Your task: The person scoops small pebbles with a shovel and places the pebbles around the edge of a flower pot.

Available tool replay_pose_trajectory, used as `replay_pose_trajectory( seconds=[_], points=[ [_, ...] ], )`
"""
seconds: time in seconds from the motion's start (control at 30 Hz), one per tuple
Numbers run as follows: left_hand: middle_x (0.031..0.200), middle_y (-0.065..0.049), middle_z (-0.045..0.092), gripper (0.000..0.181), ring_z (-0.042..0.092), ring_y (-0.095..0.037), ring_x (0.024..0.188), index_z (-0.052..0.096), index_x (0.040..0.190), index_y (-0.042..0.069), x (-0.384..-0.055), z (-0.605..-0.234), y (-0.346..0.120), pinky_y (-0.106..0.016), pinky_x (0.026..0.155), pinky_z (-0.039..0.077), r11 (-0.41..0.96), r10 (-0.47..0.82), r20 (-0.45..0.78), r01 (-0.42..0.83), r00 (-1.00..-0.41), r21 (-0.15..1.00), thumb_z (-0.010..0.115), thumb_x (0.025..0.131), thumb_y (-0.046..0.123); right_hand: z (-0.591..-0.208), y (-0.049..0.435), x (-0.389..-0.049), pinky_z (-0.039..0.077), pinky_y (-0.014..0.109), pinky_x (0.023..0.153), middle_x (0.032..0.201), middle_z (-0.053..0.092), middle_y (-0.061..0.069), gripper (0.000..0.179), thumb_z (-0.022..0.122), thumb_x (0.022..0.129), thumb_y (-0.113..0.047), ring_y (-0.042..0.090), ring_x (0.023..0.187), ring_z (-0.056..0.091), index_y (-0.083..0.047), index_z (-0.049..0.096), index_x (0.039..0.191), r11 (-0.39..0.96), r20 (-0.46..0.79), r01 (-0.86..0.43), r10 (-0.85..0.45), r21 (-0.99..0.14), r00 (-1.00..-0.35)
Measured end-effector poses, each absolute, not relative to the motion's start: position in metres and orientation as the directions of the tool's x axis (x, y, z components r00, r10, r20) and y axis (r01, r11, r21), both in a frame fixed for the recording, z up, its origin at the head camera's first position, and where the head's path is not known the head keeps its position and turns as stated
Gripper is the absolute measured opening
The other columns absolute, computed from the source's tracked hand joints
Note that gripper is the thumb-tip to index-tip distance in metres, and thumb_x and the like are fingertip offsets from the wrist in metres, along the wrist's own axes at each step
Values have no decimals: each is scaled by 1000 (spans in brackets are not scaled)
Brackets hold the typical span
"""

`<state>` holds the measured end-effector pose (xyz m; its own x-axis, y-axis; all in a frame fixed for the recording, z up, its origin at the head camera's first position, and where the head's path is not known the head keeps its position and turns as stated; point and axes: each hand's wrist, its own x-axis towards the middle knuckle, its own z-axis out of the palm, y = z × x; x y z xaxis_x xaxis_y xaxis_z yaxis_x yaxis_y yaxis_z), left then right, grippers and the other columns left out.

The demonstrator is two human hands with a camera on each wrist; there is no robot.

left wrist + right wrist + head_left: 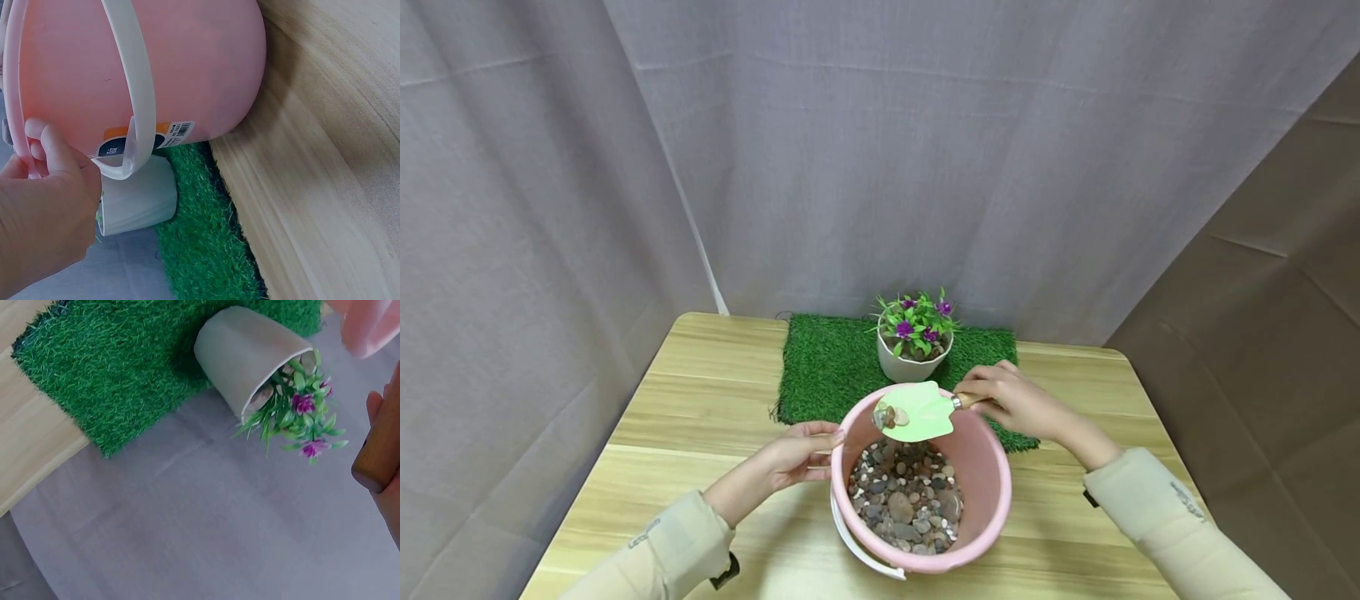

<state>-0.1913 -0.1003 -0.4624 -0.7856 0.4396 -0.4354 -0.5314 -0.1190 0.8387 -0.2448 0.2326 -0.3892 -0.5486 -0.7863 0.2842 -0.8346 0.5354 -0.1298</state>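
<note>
A pink bucket (988, 475) holds many mixed pebbles (910, 500), with its white handle (865, 554) hanging down on the near left side. My left hand (797, 454) pinches the bucket's rim at the left; in the left wrist view, thumb and fingers (53, 147) are bent over that edge. My right hand (1011, 400) grips the wooden handle (381, 437) of a light green garden trowel (921, 412). The blade lies over the bucket's far half, with a few pebbles (891, 415) near its tip.
Behind the bucket, a white pot (898, 367) with purple flowers (917, 325) stands on a green turf mat (831, 358). All of this is on a wooden table (700, 392), with grey curtains (887, 167) behind and a brown cloth (1262, 333) at the right.
</note>
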Motion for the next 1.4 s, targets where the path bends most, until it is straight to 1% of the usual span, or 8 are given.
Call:
replay_pose_trajectory(
  seconds=[0.1, 0.23, 0.5, 0.67, 0.83, 0.97, 1.23, 1.4],
  points=[
    [81, 1, 65, 22, 63, -7, 73, 53, 111, 3, -192, -462, -100, -17, 67, 60, -120, 440, -434, -531, -786, 839, 57, 93, 13, -387, 237, -246, 42, 34, 78, 96, 67, 5, 27, 73, 75, -6, 18, 86, 62, -6, 70, 102, 546, 292, -826, -774, -141, -561],
    [81, 1, 65, 21, 63, -6, 72, 54, 111, 3, -191, -461, -101, -17, 66, 60, -125, 441, -431, -529, -787, 839, 57, 93, 13, -385, 244, -249, 40, 34, 78, 97, 67, 6, 26, 71, 77, -5, 18, 86, 62, -4, 69, 103, 584, 266, -794, -749, -167, -607],
    [81, 3, 64, 20, 63, -6, 72, 53, 110, 3, -189, -460, -102, -17, 67, 60, -136, 447, -427, -531, -786, 836, 57, 93, 11, -383, 262, -257, 42, 43, 82, 98, 67, 10, 27, 69, 80, -5, 24, 85, 62, -1, 68, 106, 668, 240, -721, -680, -185, -692],
    [80, 2, 64, 20, 63, -6, 72, 53, 111, 2, -189, -460, -101, -16, 66, 59, -134, 438, -432, -532, -788, 836, 56, 93, 11, -386, 277, -263, 41, 42, 80, 96, 67, 11, 26, 68, 81, -4, 23, 80, 61, 1, 67, 107, 707, 240, -683, -642, -184, -729],
    [79, 2, 64, 21, 63, -6, 71, 52, 113, 1, -189, -459, -101, -16, 65, 59, -136, 439, -433, -534, -787, 834, 55, 93, 10, -392, 290, -269, 49, 49, 81, 97, 67, 15, 25, 68, 81, -4, 26, 79, 63, 3, 67, 106, 736, 254, -658, -613, -159, -748],
    [80, 2, 64, 22, 63, -6, 71, 51, 113, 1, -189, -459, -101, -16, 66, 59, -136, 439, -431, -532, -789, 836, 55, 93, 10, -397, 298, -273, 54, 51, 77, 96, 68, 18, 24, 69, 81, -1, 28, 79, 64, 4, 66, 103, 758, 255, -632, -586, -162, -769],
    [80, 3, 64, 19, 63, -6, 72, 54, 109, 4, -189, -460, -101, -17, 66, 59, -139, 445, -425, -530, -788, 837, 57, 92, 12, -408, 305, -283, 51, 55, 76, 90, 68, 17, 22, 67, 83, -2, 28, 75, 63, 5, 66, 104, 831, 180, -535, -508, -156, -842],
    [80, 2, 64, 20, 64, -6, 72, 54, 110, 4, -189, -460, -100, -17, 67, 59, -142, 446, -426, -532, -787, 835, 58, 92, 12, -414, 301, -291, 51, 48, 66, 79, 65, 9, 13, 66, 84, -5, 23, 70, 59, 1, 68, 96, 852, 157, -503, -481, -149, -862]
  ],
)
